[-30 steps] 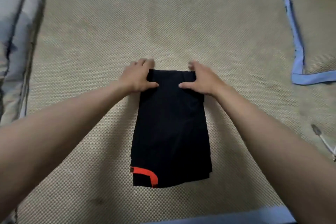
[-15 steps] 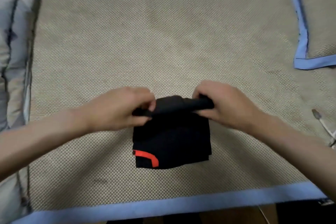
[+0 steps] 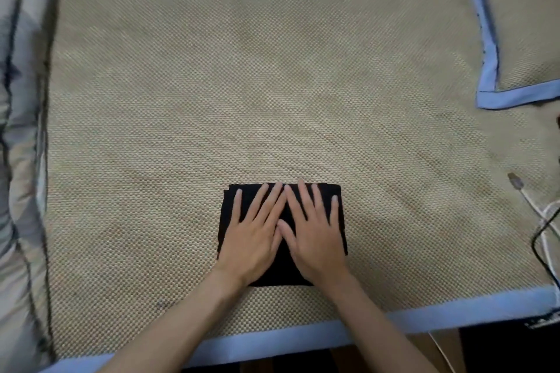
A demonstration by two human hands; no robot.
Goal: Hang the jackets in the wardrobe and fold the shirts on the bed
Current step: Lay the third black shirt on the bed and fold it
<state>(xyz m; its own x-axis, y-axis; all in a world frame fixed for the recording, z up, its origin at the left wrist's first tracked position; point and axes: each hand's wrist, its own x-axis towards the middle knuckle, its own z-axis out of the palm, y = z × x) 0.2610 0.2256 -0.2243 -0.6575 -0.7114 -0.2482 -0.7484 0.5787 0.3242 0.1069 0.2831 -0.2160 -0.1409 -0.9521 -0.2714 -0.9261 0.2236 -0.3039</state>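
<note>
Pressing flat on a folded black shirt [image 3: 322, 191], both hands lie palm down with fingers spread, clasping nothing. The left hand [image 3: 253, 236] covers the shirt's half toward 9 o'clock, the right hand [image 3: 315, 236] the half toward 3 o'clock, and their inner fingers touch near the middle. The shirt is a compact rectangle resting on the bed's woven beige mat [image 3: 242, 100], low in the view toward 6 o'clock and near the mat's blue border [image 3: 454, 310]. At 9 o'clock a grey quilted blanket [image 3: 21, 160] runs along the mat's edge. At 2 o'clock lies a second beige mat piece with a blue border [image 3: 488, 70], well apart from the shirt. At 3 o'clock a white cable [image 3: 533, 206] with a plug end and a dark cable beside it rest on the mat.
</note>
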